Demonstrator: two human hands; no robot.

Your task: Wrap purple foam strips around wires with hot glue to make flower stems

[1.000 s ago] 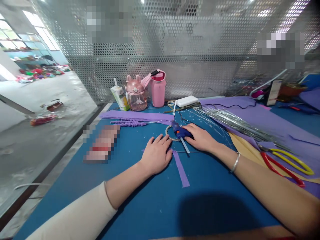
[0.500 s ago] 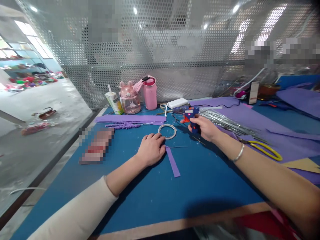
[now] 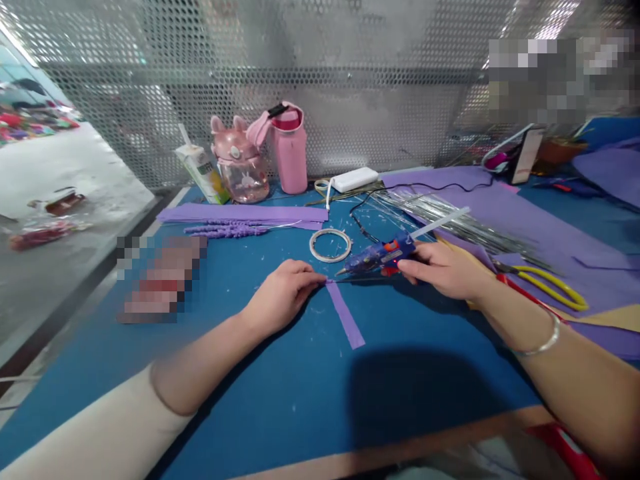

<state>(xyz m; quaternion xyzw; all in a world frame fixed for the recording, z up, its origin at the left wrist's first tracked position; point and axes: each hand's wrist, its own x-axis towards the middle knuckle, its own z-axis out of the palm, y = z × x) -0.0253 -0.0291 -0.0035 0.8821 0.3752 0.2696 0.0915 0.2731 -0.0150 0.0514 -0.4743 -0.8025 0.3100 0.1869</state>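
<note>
My right hand (image 3: 443, 270) is wrapped round a blue glue gun (image 3: 383, 255), with a pale glue stick (image 3: 440, 222) jutting from its back. The gun's nozzle points left, close to the upper end of a narrow purple strip (image 3: 346, 317) lying on the blue table. The fingers of my left hand (image 3: 287, 287) are pinched together at that end of the strip. A thin wire runs rightward from there, under the gun. Just beyond the nozzle lies a roll of tape (image 3: 331, 245), flat on the table.
Behind are purple strips (image 3: 240, 213), a purple fuzzy stem (image 3: 225, 229), a white power bank (image 3: 355, 179), a pink bottle (image 3: 291, 157), a clear pink cup (image 3: 243, 167) and a drink carton (image 3: 203, 173). Yellow-handled pliers (image 3: 550, 287) and bundled wires (image 3: 465, 223) lie right.
My right hand has brought the glue gun down and nearer, its nozzle now by the strip's end. My left hand has drawn off the tape roll and pinches the strip. The view has shifted.
</note>
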